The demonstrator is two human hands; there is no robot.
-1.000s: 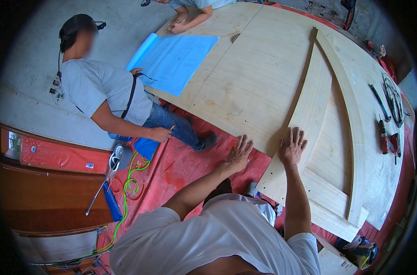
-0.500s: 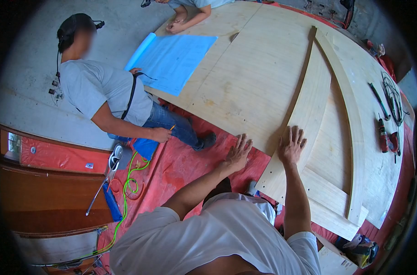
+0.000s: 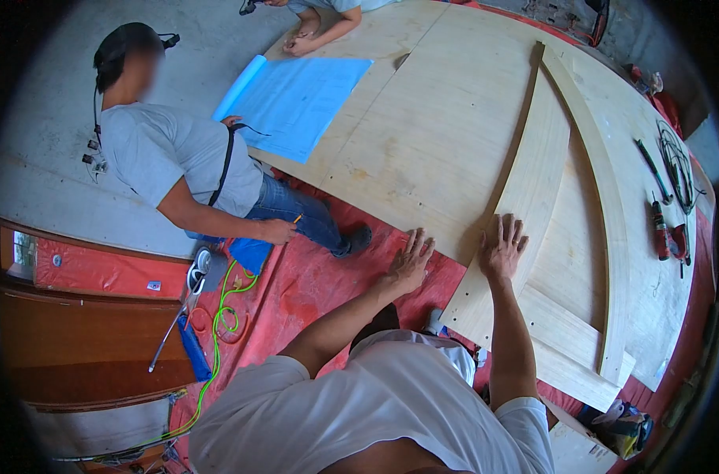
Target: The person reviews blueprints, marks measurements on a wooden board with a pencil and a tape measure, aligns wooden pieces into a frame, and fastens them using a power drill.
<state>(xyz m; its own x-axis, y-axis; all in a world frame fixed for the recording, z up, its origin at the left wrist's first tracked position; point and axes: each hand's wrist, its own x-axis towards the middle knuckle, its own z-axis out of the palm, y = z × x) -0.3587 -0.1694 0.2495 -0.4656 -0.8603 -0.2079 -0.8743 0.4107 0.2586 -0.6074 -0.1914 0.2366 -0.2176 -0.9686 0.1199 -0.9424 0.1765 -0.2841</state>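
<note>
My left hand [image 3: 411, 262] rests at the near edge of the large plywood sheet [image 3: 422, 150], fingers stretched out and holding nothing. Flat on a wide curved wooden board [image 3: 537, 174] lies my right hand [image 3: 503, 248], its fingers spread. Right of that board is a narrower curved wooden strip [image 3: 600, 174]; the two come together at the far end. Across their near end runs a straight wooden piece [image 3: 569, 320].
Blue drawings [image 3: 304, 103] lie partly unrolled beside a co-worker [image 3: 189, 158] holding a pencil. Another person's hands [image 3: 300, 43] rest at the far edge. At right are a power drill [image 3: 660, 233], a hammer [image 3: 653, 170] and coiled cable [image 3: 675, 166]. A green cord [image 3: 217, 355] crosses the floor.
</note>
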